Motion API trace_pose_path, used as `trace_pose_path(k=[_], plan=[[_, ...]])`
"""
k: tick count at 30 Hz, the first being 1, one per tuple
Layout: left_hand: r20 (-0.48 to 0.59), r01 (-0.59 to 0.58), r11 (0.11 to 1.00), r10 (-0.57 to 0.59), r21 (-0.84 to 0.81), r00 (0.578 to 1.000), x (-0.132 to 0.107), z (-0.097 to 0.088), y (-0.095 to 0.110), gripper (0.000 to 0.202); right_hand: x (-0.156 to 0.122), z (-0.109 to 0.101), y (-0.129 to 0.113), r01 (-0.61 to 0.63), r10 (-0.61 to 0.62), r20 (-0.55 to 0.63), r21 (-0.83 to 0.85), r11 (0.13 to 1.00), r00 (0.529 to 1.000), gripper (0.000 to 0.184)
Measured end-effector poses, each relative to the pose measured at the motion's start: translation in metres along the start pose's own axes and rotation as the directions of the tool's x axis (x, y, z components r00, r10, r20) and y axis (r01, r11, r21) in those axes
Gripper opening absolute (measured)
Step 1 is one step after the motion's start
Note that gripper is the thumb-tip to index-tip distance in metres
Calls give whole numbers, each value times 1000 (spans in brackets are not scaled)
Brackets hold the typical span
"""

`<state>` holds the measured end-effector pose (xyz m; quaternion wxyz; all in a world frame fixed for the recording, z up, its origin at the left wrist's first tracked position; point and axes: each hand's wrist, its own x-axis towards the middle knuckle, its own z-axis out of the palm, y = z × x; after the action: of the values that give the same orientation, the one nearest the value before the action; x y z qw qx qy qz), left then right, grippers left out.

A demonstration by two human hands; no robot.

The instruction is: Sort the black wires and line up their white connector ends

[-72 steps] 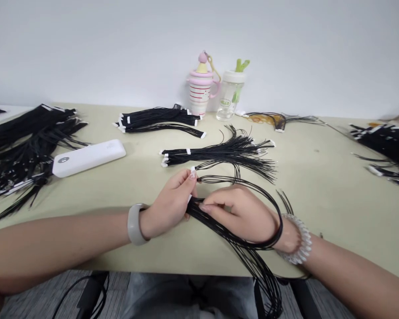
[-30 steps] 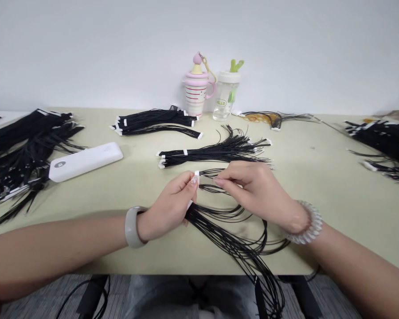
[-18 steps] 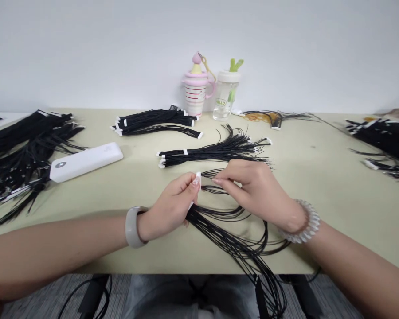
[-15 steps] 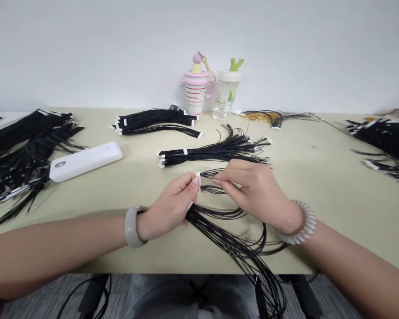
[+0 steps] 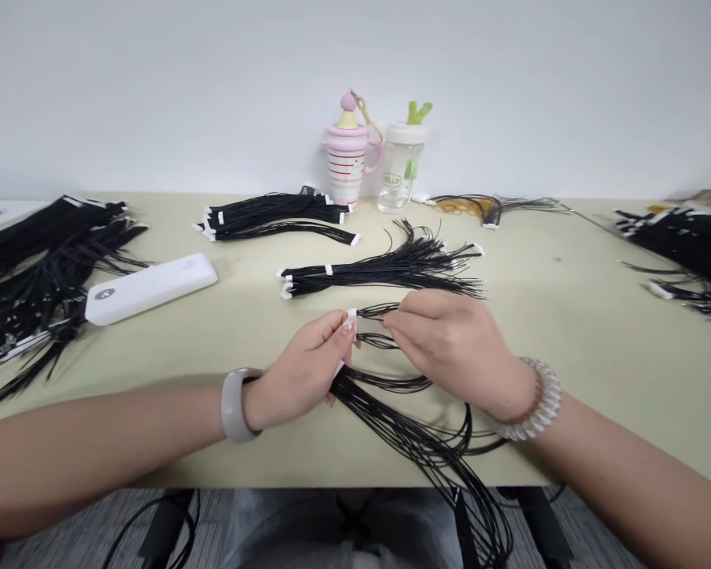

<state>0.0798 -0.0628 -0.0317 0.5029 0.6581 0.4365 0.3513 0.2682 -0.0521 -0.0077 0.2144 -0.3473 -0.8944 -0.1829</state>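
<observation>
My left hand (image 5: 305, 363) pinches a white connector (image 5: 351, 324) between thumb and fingers, with a second white end showing lower in the grip. Black wires (image 5: 415, 431) run from it to the right, loop round and hang over the table's front edge. My right hand (image 5: 453, 348) is closed in a pinch on a thin black wire (image 5: 381, 318) just right of the connector. Its fingertips partly hide where the wire goes. Just beyond both hands lies a bundle of black wires (image 5: 367, 276) with white connectors at its ends.
Another wire bundle (image 5: 278, 217) lies at the back, near a pink-lidded cup (image 5: 346, 166) and a clear bottle (image 5: 400, 170). To the left are a white power bank (image 5: 154, 288) and heaped black wires (image 5: 41, 269). More wires (image 5: 687, 245) lie far right.
The right hand's fingers have drawn closer together and it has turned slightly near the connector. My left hand keeps its hold; the whole view has shifted a little.
</observation>
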Motion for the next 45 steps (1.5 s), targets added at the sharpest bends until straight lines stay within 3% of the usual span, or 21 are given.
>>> trace_pose_path(k=[12,23,30,35,45], plan=[[0,15,1000,-15,5,1000,-3,0,1,40,1,-3,-1,-9,11,52,-35,999,999,21],[-4,-15,999,15,47,1000,-3,1,3,36,-2,-4,-2,148,-158,-41,-179,973,987,19],[-14,27,999,-27,18,1000,-5,2,4,36,0,-3,0,74,-75,-5,-111,991,997,24],[-7,21,999,-21,-28,1000,-5,2,2,36,1,-7,2,84,-84,19,-43,996,996,22],[4,24,999,-24,-31,1000,-5,1,1,38,1,-3,1,77,-79,-50,-46,996,996,18]])
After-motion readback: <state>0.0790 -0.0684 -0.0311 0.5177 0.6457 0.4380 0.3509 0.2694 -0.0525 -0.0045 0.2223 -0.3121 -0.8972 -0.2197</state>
